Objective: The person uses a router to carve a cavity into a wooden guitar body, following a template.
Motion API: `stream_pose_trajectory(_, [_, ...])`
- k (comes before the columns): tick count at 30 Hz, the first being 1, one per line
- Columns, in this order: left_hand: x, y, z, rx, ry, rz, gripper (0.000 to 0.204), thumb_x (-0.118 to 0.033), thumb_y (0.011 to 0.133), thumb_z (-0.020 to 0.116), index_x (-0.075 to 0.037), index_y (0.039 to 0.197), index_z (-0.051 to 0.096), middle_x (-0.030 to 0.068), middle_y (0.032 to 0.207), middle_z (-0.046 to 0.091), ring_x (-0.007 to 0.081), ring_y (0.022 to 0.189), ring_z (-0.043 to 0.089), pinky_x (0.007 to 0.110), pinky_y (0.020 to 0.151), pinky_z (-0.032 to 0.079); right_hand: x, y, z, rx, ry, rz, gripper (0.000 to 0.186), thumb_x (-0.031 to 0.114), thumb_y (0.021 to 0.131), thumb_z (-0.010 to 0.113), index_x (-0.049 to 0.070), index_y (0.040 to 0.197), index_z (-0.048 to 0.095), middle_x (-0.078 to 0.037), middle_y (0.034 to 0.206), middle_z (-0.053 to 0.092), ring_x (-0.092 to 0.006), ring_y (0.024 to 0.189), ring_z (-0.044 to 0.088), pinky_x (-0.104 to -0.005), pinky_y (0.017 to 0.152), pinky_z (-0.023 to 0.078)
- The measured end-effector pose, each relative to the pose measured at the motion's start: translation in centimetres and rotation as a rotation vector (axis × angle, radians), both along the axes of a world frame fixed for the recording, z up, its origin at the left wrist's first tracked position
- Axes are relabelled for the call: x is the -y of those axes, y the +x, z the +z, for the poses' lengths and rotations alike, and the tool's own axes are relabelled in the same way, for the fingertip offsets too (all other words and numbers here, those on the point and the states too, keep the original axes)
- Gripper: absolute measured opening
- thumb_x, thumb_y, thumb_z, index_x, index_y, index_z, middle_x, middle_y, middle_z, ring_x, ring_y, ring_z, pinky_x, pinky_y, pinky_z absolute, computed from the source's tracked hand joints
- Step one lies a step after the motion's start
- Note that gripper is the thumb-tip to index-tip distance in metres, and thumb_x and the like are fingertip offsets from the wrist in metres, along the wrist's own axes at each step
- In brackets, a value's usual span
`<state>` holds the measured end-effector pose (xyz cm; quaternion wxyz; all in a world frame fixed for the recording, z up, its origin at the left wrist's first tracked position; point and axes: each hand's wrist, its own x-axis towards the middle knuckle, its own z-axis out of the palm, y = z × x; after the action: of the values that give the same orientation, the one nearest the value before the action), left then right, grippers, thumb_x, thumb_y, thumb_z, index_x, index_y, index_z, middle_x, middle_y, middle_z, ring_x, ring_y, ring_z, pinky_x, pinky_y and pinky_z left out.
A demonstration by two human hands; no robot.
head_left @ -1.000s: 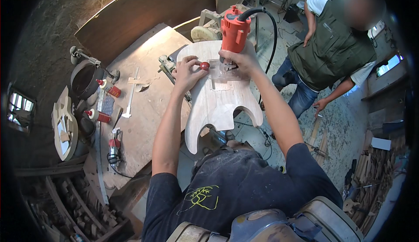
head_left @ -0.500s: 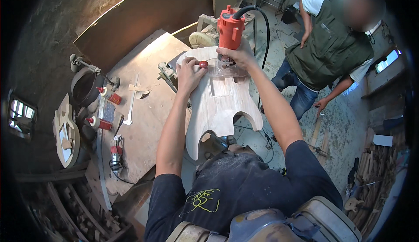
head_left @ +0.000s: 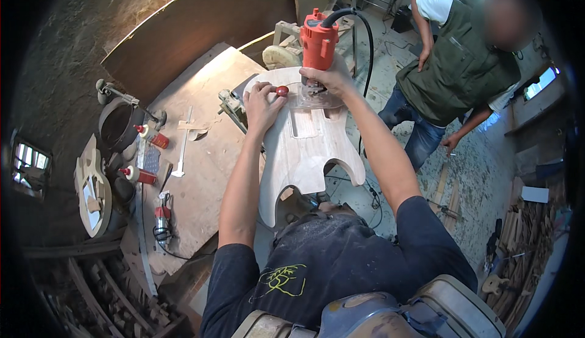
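Observation:
My right hand (head_left: 334, 79) is wrapped round the lower housing of a red router (head_left: 318, 42), which stands upright. Its clear base plate (head_left: 314, 97) sits on a pale wooden guitar body (head_left: 308, 146), over the far part. With the fingers of my left hand (head_left: 262, 103) I hold a round red knob (head_left: 282, 91) at the left side of that base. A rectangular pocket (head_left: 304, 124) is cut into the wood just nearer than the base. The cutter's tip cannot be made out. A black cable (head_left: 370, 51) loops from the router's top down the right side.
On the wooden bench (head_left: 204, 185) to the left lie a caliper (head_left: 184, 146), two red bottles (head_left: 152, 137) and a small power tool (head_left: 163, 219). Another guitar body (head_left: 92, 185) leans at far left. A person in a green vest (head_left: 457, 73) stands close on the right.
The router and both my hands have shifted slightly to the left in the picture, with my grip unchanged. The person at the right has moved a little.

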<state>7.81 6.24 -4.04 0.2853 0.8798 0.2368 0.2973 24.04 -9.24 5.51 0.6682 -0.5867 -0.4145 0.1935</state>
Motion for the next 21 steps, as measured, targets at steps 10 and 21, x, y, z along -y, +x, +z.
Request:
stream_pose_trajectory(10, [0.4, -0.1, 1.1, 0.049, -0.018, 0.006, 0.038, -0.035, 0.080, 0.078, -0.006, 0.105, 0.076, 0.0116, 0.125, 0.066, 0.0287, 0.125, 0.057, 0.052, 0.116, 0.029, -0.4, 0.5, 0.0, -0.086, -0.015, 0.061, 0.055, 0.016, 0.071, 0.091, 0.002, 0.116, 0.063, -0.002, 0.093, 0.066, -0.0097, 0.075, 0.064, -0.0287, 0.064, 0.055])
stream_pose_trajectory(21, [-0.5, 0.0, 0.2, 0.089, -0.092, -0.024, 0.038, -0.029, 0.079, 0.079, -0.002, 0.105, 0.075, 0.0175, 0.128, 0.067, 0.0361, 0.131, 0.055, 0.047, 0.113, 0.037, -0.8, -0.3, 0.5, 0.007, 0.003, 0.042, 0.041, 0.020, 0.075, 0.089, 0.001, 0.099, 0.063, -0.004, 0.083, 0.066, -0.0121, 0.066, 0.066, -0.0283, 0.060, 0.055])
